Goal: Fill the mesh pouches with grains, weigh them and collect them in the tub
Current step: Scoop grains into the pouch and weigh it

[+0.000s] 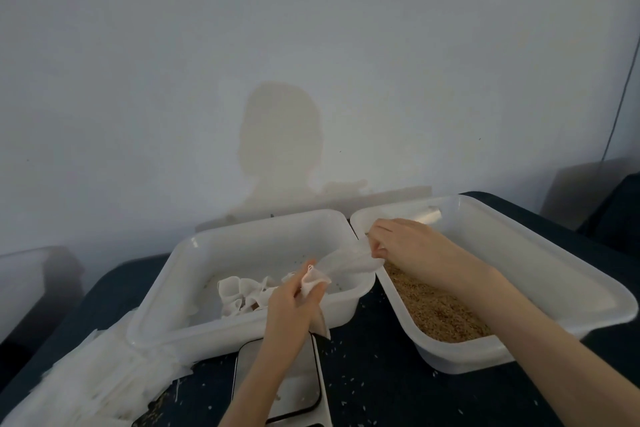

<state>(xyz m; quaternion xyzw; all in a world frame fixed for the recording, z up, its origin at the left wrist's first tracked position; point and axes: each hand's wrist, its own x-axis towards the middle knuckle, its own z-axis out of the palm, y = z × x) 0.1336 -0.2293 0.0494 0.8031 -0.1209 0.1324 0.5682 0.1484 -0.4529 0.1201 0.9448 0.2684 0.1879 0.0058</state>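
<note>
Scale (280,381): sat nearest, at 6 o'clock, under the left forearm, plate bare but for a few grains.
Left hand (294,298): pinched 1 end of the mesh pouch (341,263).
Right hand (398,243): fingers curled on the other end, at 1 o'clock, stretching it over the 2 rims.
Grains (436,308): in the right tub (519,243).
Left tub (249,225): held finished pouches (242,295).
Tip: open the mouth wide over the grains, so spills fall back in.

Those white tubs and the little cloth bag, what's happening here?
A person is stretching an empty mesh pouch between the left hand and the right hand, over the grain tub. A second tub holds a few pouches. The scale sits below, nothing weighed yet.
</note>
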